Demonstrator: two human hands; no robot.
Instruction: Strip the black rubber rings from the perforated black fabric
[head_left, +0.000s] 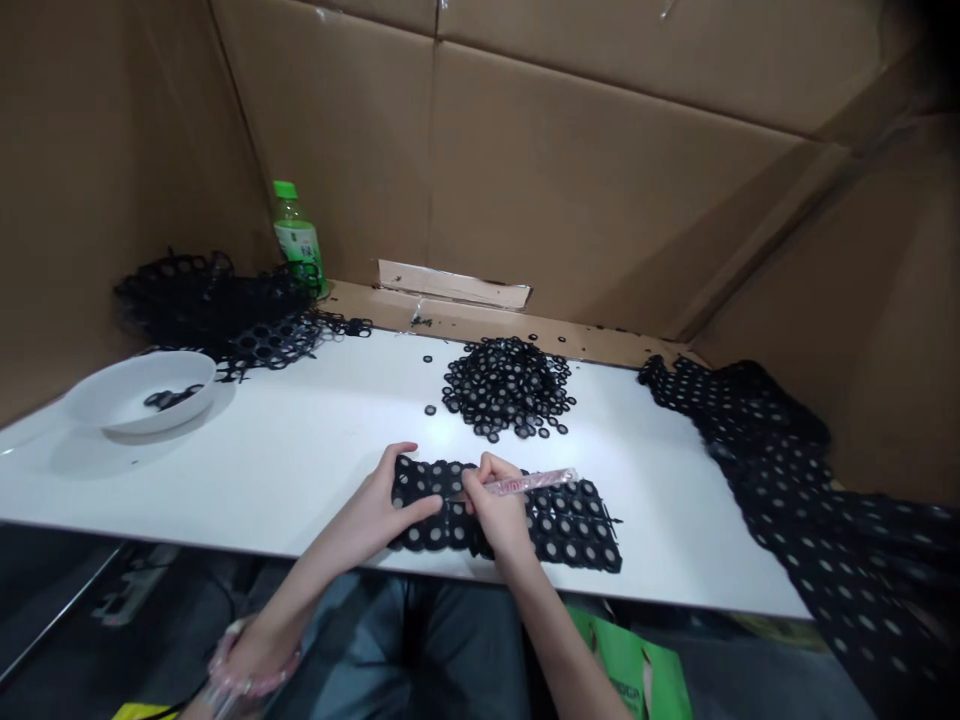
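Observation:
A black sheet (574, 525) of joined round pieces with grey centres lies flat near the table's front edge. My left hand (382, 510) rests over its left end, thumb and index finger spread apart, with the thumb lying on the sheet. In my right hand (499, 505) is a slim pen-like tool (536, 481), its handle wrapped in clear plastic with red print. The tool's thin tip points left, close to my left thumb; whether it touches the sheet I cannot tell. Beyond both hands sits a heap of loose black rings or discs (510, 385).
A white bowl (161, 415) with a few black pieces stands left, before a tangle of black perforated scrap (217, 310) and a green-capped bottle (298, 240). More dotted black sheets (780, 470) hang over the table's right edge. Cardboard walls (562, 170) enclose the back and sides.

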